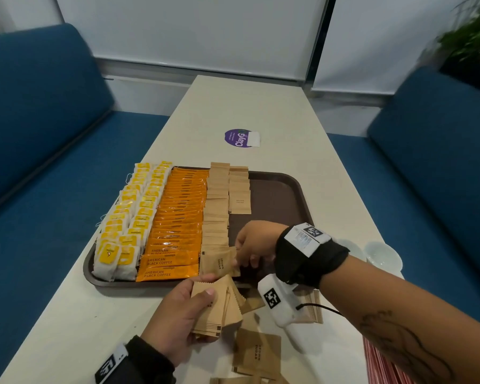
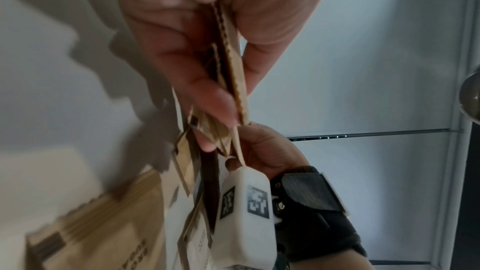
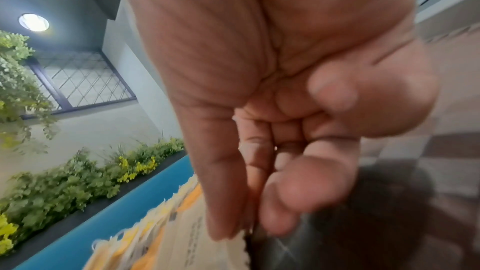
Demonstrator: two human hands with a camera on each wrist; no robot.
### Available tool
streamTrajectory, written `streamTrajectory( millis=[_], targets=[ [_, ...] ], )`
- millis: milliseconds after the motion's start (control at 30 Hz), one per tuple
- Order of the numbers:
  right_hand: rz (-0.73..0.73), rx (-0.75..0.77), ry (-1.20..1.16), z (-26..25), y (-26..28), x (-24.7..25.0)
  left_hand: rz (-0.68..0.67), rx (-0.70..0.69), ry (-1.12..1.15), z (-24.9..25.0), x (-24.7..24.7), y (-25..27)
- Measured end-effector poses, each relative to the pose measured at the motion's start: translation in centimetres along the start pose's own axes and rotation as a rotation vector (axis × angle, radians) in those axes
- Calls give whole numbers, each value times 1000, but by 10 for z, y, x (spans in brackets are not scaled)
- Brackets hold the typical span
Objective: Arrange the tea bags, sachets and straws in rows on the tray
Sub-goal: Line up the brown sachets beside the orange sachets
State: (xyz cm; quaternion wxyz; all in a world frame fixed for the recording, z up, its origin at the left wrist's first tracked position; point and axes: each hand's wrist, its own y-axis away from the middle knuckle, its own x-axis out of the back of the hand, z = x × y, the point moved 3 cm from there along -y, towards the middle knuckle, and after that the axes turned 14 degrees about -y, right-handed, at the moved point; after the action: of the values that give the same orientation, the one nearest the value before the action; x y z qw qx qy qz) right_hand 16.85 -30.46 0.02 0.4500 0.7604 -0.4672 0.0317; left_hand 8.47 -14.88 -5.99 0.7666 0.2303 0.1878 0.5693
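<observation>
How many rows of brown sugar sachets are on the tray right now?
2: a long row beside the orange coffee sachets, and a shorter row to its right at the tray's far end.

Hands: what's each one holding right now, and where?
Left hand grips a stack of sugar sachets across its middle. Right hand pinches one sugar sachet by its right edge.

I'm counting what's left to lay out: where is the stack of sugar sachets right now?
In the head view the stack is gripped in the left hand, just off the tray's near edge.
</observation>
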Motion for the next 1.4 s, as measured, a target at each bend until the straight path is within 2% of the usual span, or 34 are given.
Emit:
streamTrajectory(
  millis=[100,167,233,333,467,667,800,900,1067,1200,1400],
  targets=[
    [89,100,-202,-2,13,8,35,-35,-32,2,4,2],
    [155,231,-217,-6,26,18,66,-84,-66,6,7,3],
    [137,318,-203,-11,40,24,72,-125,-100,11,8,4],
    [55,359,-165,-13,53,23,26,-177,-154,19,1,5],
    [51,396,-143,-8,53,13,-14,-195,-174,21,-13,5],
    [61,225,-366,20,43,11,-10,-155,-91,17,-17,3],
    [260,176,-543,28,19,35,-8,-129,-54,15,-14,0],
    [361,128,-580,27,-9,59,-5,-98,-44,10,-12,-2],
    [393,51,-525,18,-60,76,-8,-56,5,1,-11,-3],
    [347,-35,-374,15,-90,79,14,-45,-8,-4,-5,-5],
    [342,-197,-181,10,-105,79,44,-49,1,-5,-1,-5]
  ],
)
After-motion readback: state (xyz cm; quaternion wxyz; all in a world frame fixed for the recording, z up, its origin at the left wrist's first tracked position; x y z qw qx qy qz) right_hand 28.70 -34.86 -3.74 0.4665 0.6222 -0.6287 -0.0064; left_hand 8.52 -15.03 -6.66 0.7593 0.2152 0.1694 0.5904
